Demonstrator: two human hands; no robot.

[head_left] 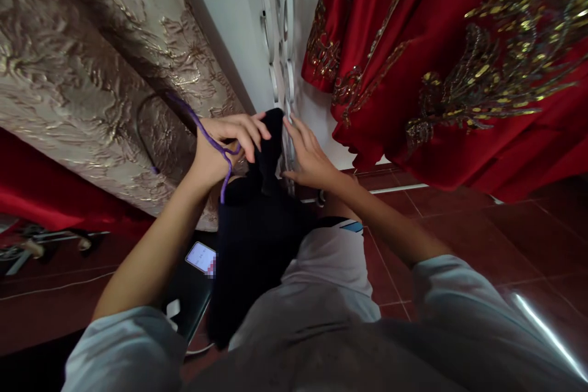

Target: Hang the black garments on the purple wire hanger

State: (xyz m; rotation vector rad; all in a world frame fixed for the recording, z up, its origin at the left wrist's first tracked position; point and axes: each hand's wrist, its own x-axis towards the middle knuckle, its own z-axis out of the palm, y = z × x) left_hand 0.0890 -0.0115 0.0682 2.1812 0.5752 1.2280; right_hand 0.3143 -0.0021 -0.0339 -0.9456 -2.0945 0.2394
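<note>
The dark cloth [264,257] lies across the person's lap, with its narrow upper end raised between the two hands. The left hand [225,142] has its fingers bent over the left side of that end; the thumb is hard to make out, so I cannot tell whether this grip is pinched tight. A purple yarn [226,180] crosses the back of the left hand and runs down to the cloth. The right hand [309,156] is loosely open, thumb apart from the fingers, its fingertips at the cloth's right edge.

On the black table [190,297], to the left of the cloth, a lit phone [200,256] lies near the far edge and a small white case [173,308] lies nearer the person. Gold textured fabric [184,61] hangs at left, a red sequined garment [441,98] at right.
</note>
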